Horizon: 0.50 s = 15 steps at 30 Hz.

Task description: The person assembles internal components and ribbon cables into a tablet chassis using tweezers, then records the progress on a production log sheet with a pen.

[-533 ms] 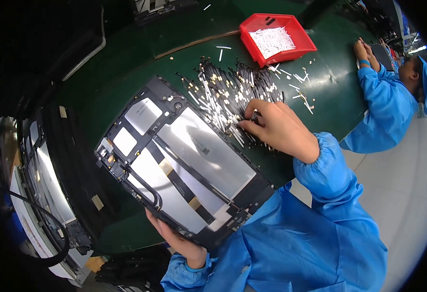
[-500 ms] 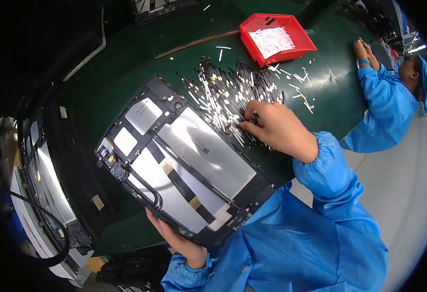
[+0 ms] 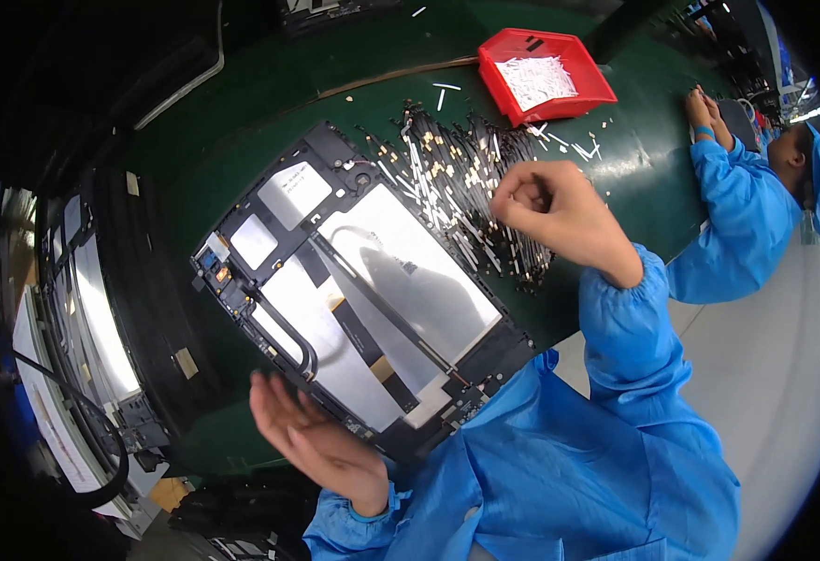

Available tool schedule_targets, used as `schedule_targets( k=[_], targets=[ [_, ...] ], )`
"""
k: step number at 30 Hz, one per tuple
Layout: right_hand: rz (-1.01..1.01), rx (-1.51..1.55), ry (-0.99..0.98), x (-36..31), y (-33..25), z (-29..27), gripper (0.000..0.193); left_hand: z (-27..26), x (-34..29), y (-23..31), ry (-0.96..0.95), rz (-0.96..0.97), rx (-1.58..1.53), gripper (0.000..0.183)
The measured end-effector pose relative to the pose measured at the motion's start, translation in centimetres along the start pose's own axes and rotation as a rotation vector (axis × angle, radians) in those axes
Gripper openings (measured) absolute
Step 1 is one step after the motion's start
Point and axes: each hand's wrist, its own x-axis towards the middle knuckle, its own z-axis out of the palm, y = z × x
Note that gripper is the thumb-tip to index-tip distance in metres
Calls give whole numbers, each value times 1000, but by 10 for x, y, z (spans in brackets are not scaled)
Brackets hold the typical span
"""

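An opened tablet [image 3: 401, 299] lies tilted in front of me, showing its black frame, silver battery panels and dark ribbon cables. My left hand [image 3: 321, 447] is beside its lower left edge, fingers apart and loosely bent, holding nothing I can see. Over the right end of a heap of thin black strips [image 3: 457, 187] with white and gold-coloured parts hovers my right hand [image 3: 564, 213]. Its fingers are curled in against the thumb; whatever may be between them is hidden. The tablet's upper right edge lies close to the heap.
A red bin [image 3: 597, 89] of small white strips stands behind the heap on the green table [image 3: 648, 150], with loose white strips nearby. On the left is a stack of similar tablet parts [image 3: 101, 309]. A co-worker in blue [image 3: 742, 215] sits at the far right.
My left hand has come off the tablet's lower edge and spread its fingers. My right hand has lifted away from the heap, slightly rightward, its fingers curling. The tablet has shifted slightly in view.
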Motion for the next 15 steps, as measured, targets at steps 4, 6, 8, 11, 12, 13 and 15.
schedule_targets(
  k=[4, 6, 8, 11, 12, 13, 15],
  targets=[
    [-43, 180, 208, -36, -48, 10, 11, -22, -2, 19, -63, 354, 176, 40],
    [-199, 440, 141, -64, -69, 29, 6, -35, -8, 31, -339, 531, 171, 42],
    [-472, 399, -12, -72, -63, 47, 11, -24, 0, 42, -626, 299, 105, 40],
    [-522, 488, -204, -74, -73, 63, 14, -15, -3, 51, -668, 359, 296, 28],
    [-501, 487, -258, -71, -74, 66, 14, -16, -5, 52, -657, 356, 313, 28],
    [-502, 499, -269, -71, -74, 70, 14, -17, -7, 53, -613, 276, 309, 25],
    [-465, 441, -284, -71, -73, 76, 13, -21, -9, 53, -566, 194, 307, 21]
  ],
)
